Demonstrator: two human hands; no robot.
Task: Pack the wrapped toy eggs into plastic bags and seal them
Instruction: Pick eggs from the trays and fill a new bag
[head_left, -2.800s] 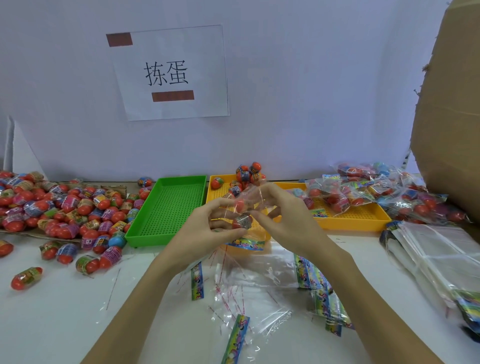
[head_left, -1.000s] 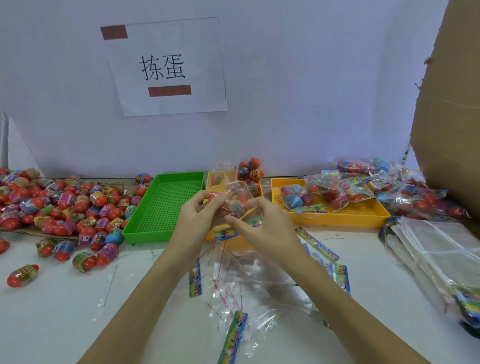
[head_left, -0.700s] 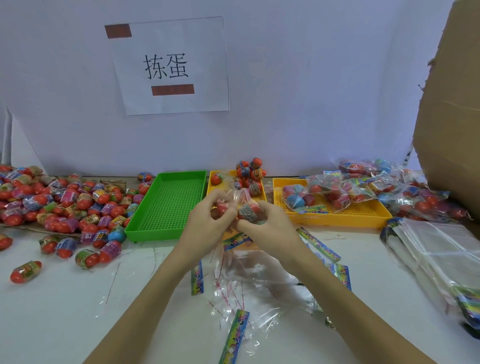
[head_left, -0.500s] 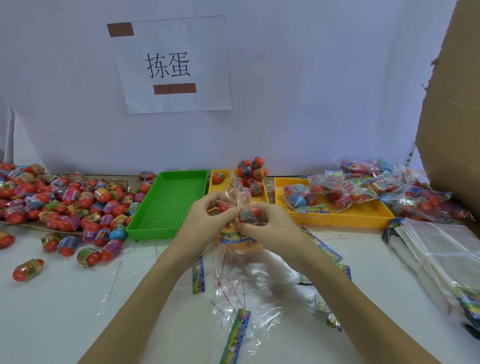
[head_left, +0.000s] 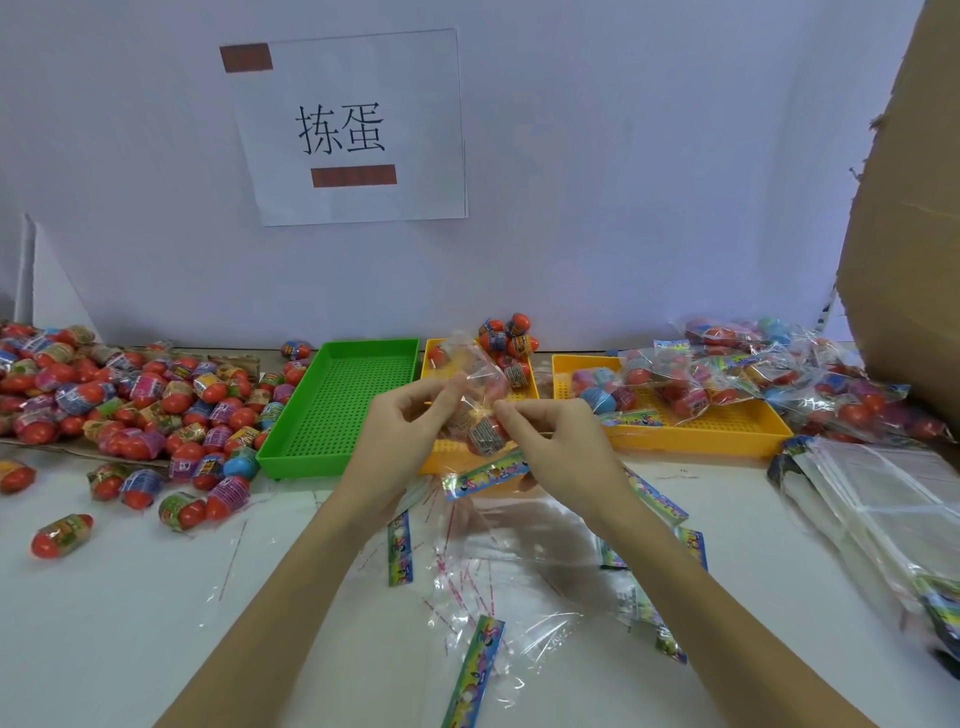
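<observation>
fingers of our left hand (head_left: 402, 418) and right hand (head_left: 558, 434) pinch a clear bag (head_left: 475, 384) of eggs (head_left: 485, 434), held above the table (head_left: 104, 623). green tray (head_left: 337, 410) sits bare; yellow tray (head_left: 691, 431) carries filled bags (head_left: 670, 379). loose eggs (head_left: 130, 400) pile at left.

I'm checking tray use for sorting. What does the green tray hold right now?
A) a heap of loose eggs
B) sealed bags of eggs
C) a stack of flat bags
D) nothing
D: the green tray shows only its bare perforated floor, while the loose eggs lie beside it on the left.
</observation>
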